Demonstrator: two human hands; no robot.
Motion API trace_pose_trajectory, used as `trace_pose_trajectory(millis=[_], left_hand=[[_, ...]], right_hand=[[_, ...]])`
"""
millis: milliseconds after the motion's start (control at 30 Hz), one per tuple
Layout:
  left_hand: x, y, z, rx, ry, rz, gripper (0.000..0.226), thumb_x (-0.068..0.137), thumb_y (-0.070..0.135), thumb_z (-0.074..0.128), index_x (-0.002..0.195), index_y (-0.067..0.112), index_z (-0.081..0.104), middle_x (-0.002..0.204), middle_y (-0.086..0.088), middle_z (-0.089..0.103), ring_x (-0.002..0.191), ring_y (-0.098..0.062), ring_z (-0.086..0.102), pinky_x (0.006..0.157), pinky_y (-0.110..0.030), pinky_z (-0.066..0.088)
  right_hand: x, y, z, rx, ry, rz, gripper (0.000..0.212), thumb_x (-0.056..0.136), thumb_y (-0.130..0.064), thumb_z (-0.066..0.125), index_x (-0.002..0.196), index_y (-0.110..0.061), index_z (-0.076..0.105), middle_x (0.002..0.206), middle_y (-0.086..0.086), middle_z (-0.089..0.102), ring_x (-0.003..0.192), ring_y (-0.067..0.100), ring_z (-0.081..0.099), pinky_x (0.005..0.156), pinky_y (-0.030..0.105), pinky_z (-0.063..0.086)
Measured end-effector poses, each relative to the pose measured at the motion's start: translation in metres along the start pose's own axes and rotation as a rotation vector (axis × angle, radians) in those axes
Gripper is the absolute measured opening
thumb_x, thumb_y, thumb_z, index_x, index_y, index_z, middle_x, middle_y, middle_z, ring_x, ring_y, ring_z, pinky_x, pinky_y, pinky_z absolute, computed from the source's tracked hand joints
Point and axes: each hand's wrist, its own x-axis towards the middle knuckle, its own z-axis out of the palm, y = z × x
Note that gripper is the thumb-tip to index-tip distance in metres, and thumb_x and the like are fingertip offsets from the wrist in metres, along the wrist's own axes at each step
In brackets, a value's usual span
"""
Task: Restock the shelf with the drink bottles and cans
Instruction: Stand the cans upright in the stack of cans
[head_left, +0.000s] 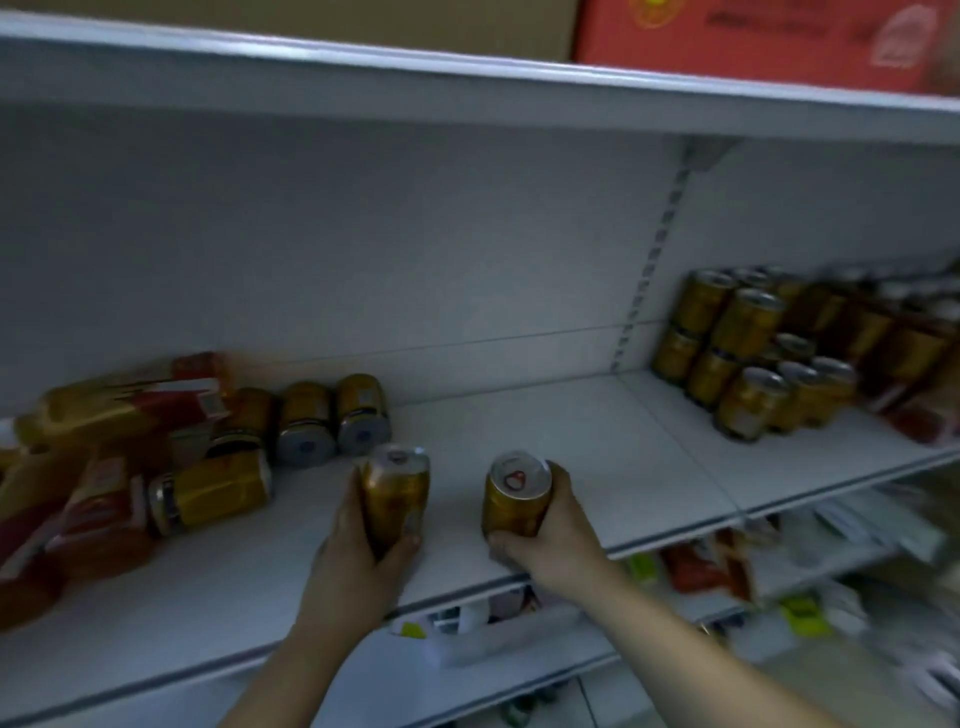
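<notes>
My left hand (358, 551) grips a gold drink can (397, 493) just above the white shelf (597, 457), top end facing me. My right hand (550, 535) grips a second gold can (514, 499), its pull-tab lid toward the camera. Both cans hover over the middle of the shelf board. To the left, several gold cans (332, 421) lie on their sides beside tumbled red-and-yellow drink bottles (104, 467). On the right, gold cans (743, 353) stand stacked in two layers.
A shelf board runs overhead with a red carton (753, 41) and a brown box (441, 21) on it. Below the working shelf, a lower shelf (727, 571) holds mixed packaged goods. A slotted upright (654, 260) divides the back panel.
</notes>
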Motion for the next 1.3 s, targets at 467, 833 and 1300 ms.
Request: trace_pose_trajectory(millis=[467,833,1300], left_hand=[[-0.041,0.109,0.078,-0.625,-0.222,-0.009,0.065,0.061,0.018,0.080,0.115,0.022,0.044,0.099,-0.003,0.064,0.084,-0.015,0.065,0.062,-0.024,0.047],[-0.120,0.271,0.273,-0.797,-0.458,-0.005,0.060,0.061,0.034,0.077,0.113,0.038,0.048,0.112,-0.002,0.063,0.101,-0.025,0.063,0.090,-0.049,0.050],[-0.048,0.355,0.327,-0.465,-0.280,0.259,0.073,0.064,0.013,0.083,0.114,0.033,0.034,0.103,0.017,0.050,0.091,0.000,0.052,0.068,-0.018,0.041]], right_hand=[[-0.077,0.018,-0.139,0.735,0.418,0.122,0.071,0.049,-0.014,0.073,0.117,-0.019,0.054,0.097,0.014,0.065,0.081,0.031,0.065,0.063,0.038,0.053],[-0.165,0.070,-0.350,0.609,0.519,0.044,0.053,0.079,-0.027,0.075,0.123,-0.027,0.045,0.109,0.003,0.061,0.092,0.019,0.065,0.061,0.024,0.053],[-0.081,0.103,-0.452,0.409,0.434,-0.060,0.070,0.068,-0.038,0.080,0.127,-0.031,0.043,0.114,-0.004,0.059,0.098,0.014,0.061,0.069,0.024,0.050]])
